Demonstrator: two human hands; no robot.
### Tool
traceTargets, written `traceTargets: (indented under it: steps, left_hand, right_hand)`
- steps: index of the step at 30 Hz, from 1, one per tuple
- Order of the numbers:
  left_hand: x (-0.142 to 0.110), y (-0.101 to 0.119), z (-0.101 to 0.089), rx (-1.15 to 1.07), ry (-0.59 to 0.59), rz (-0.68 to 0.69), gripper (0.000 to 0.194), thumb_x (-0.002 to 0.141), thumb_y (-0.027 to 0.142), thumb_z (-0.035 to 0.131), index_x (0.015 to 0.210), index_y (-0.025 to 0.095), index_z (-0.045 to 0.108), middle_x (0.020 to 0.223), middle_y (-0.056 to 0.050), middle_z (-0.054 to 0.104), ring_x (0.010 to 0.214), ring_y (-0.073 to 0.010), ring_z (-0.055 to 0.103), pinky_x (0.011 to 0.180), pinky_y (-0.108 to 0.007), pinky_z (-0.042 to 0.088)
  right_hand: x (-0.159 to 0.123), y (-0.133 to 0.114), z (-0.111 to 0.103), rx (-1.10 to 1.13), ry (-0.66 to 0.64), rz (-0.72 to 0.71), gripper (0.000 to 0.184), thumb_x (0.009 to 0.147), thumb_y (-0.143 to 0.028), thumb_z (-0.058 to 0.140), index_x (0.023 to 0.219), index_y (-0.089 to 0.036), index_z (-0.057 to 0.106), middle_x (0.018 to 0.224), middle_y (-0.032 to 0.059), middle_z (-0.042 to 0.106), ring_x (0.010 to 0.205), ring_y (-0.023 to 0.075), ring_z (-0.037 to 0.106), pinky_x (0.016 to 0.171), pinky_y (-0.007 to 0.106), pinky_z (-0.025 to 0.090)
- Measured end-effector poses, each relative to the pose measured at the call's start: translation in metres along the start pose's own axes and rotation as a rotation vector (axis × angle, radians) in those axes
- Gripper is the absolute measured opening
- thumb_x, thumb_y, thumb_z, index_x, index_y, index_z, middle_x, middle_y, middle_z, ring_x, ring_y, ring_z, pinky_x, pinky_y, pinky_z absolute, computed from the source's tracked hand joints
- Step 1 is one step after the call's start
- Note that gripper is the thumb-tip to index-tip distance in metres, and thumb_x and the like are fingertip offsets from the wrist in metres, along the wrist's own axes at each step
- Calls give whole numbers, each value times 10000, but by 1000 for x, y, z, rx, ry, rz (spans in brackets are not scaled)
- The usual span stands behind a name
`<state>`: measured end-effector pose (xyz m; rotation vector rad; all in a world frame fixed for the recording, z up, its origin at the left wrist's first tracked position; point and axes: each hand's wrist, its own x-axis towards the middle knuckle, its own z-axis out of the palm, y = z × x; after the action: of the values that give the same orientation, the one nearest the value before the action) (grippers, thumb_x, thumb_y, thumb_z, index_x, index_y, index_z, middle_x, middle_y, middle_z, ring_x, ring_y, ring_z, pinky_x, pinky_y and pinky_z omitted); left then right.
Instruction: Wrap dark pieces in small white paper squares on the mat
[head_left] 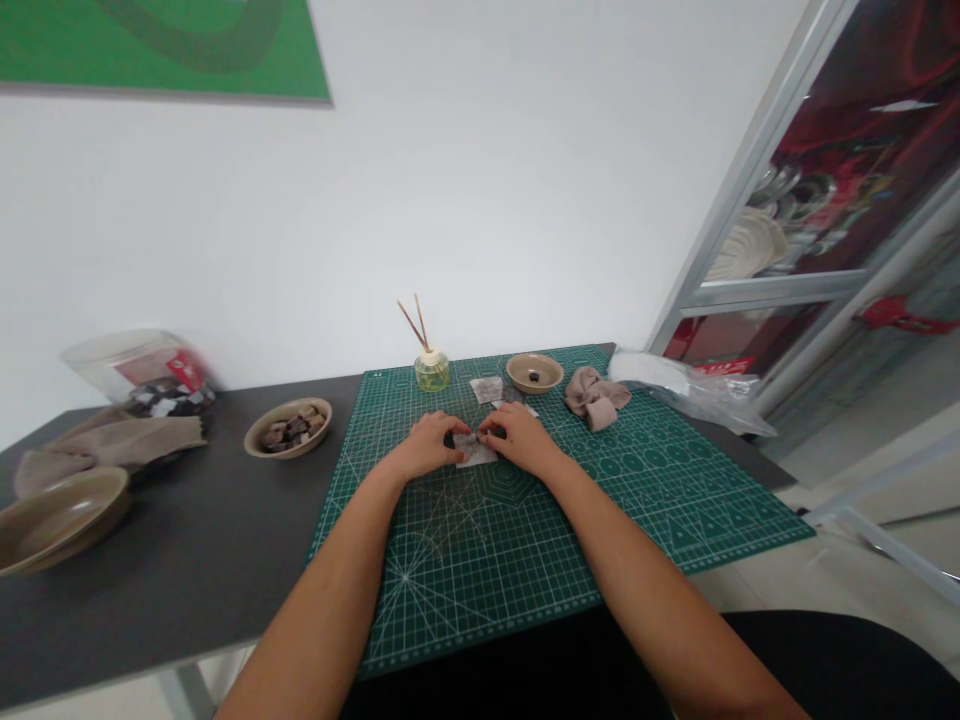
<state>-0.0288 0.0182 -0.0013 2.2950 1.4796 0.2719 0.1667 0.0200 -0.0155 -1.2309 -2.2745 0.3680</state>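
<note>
On the green cutting mat (480,570), a small greyish-white paper wrapper (476,457) lies between my hands. My left hand (430,445) pinches its left edge between thumb and fingers. At the upper right edge, my right hand (523,437) is closed on the same wrapper, its fingertips bent inward. Whether something small sits on the wrapper between the fingers is hard to make out. Just beyond my hands are another flat wrapper sheet (487,389) and a shallow beige bowl (535,374) with a small dark piece (534,377) in it.
A beige bowl of brown chunks (292,430) stands left of the mat. Further left are a larger bowl (60,520), a cloth (112,445) and a clear container (139,370). A reed diffuser (432,371), a crumpled cloth (595,397) and a plastic bag (690,388) lie toward the back.
</note>
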Motion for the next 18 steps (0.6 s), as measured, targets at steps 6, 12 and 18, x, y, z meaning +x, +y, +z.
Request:
traceTargets:
  steps: [6, 12, 18]
  left_hand:
    - [0, 1, 0, 14, -2, -8, 374, 690, 274, 633, 1061, 231, 625, 1071, -38, 588, 1052, -237, 495, 924, -356, 380]
    - [0, 2, -1, 10, -5, -7, 370, 695, 281, 630, 1062, 233, 626, 1065, -38, 594, 1042, -237, 493, 937, -365, 370]
    - [0, 1, 0, 21, 8, -6, 376, 696, 271, 629, 1069, 225, 625, 1057, -47, 589, 1037, -239, 498, 921, -360, 382]
  right_hand:
    - [0, 0, 0, 18, -5, -2, 60, 749, -195, 677, 805, -172, 673, 752, 28, 568, 801, 173, 478, 747, 297, 348]
    - [2, 5, 4, -43, 51, 22, 59, 766, -207, 653, 800, -159, 664, 785, 46, 570, 826, 186, 475, 758, 310, 358]
    - [1, 2, 7, 0, 23, -40, 63, 757, -198, 663, 814, -171, 656, 778, 31, 566, 822, 177, 478, 753, 301, 365]
